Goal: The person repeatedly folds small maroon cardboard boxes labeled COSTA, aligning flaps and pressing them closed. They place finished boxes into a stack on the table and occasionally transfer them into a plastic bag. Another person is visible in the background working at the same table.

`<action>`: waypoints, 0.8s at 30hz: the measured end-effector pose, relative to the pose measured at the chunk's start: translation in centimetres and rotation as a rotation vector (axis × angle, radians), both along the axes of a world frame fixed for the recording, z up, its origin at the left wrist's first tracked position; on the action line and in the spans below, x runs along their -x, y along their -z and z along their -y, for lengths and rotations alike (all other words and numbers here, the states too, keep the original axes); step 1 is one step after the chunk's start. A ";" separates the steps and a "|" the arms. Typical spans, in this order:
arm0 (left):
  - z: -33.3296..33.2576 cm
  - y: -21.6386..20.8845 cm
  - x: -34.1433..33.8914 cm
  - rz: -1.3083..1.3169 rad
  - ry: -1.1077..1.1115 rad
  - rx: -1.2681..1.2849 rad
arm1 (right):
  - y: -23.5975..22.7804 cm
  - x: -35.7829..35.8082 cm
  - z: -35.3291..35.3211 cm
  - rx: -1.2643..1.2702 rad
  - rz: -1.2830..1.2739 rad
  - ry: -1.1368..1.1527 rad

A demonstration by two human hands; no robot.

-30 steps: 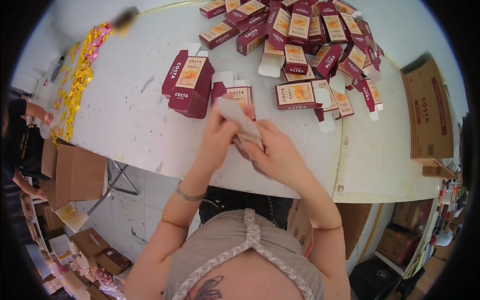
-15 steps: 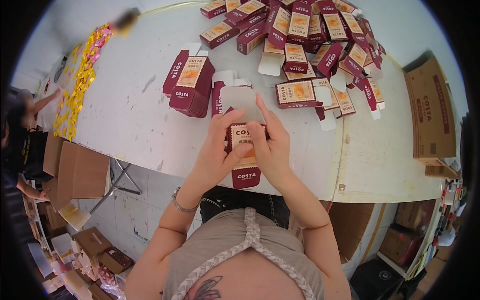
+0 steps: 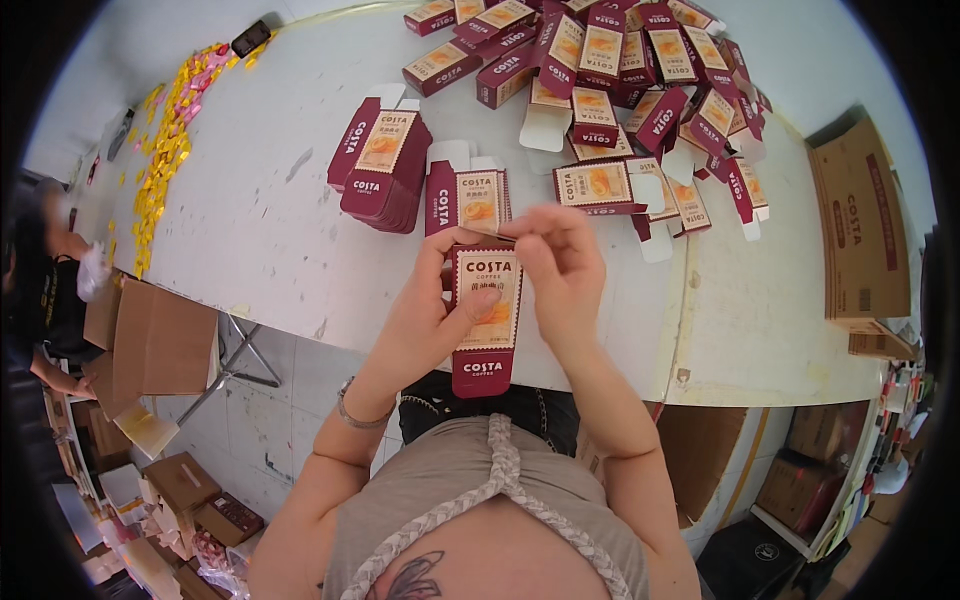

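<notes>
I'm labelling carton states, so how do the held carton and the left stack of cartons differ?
The held carton is a single carton, while the left stack is many layered ones. The held carton is in the left hand, close to the person; the left stack sits farther off on the table. Both show maroon and cream with an orange-toned picture.

The left grip [image 3: 424,308] partly hides the carton [image 3: 496,328]; the top edge crops the boxes [image 3: 602,48]

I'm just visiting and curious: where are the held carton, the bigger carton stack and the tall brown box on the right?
Held carton [image 3: 502,325]: head view, printed front panel.
Bigger carton stack [image 3: 385,164]: head view, printed top.
Tall brown box [image 3: 864,225]: head view, broad side.
</notes>
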State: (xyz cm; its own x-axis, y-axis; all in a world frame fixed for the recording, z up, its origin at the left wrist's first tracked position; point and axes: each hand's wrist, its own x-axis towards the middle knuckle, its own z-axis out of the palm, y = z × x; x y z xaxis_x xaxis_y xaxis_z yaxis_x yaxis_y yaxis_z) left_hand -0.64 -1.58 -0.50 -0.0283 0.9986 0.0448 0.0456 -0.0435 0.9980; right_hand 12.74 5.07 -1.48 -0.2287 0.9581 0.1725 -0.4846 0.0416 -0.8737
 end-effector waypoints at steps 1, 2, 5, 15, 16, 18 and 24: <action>0.2 0.1 0.1 -0.068 -0.012 -0.031 | -0.5 -0.4 -0.5 0.061 0.028 -0.102; 0.3 0.3 0.3 -0.137 -0.024 -0.063 | -0.8 -0.8 -1.4 0.123 0.056 -0.205; 0.3 0.8 1.1 -0.190 0.010 -0.194 | -2.0 -1.6 -2.0 0.156 0.142 -0.344; 0.6 0.5 1.5 -0.133 0.061 -0.147 | -1.6 -2.1 -1.6 -0.043 0.374 -0.298; 0.7 1.1 1.7 -0.097 0.053 -0.170 | -1.7 -2.2 -1.2 -0.067 0.371 -0.308; 1.0 1.5 1.9 -0.047 0.072 -0.133 | -2.1 -2.5 0.0 -0.117 0.367 -0.328; 0.0 3.4 3.1 0.004 -0.202 -0.227 | -2.3 -2.9 -4.7 0.102 0.524 -0.187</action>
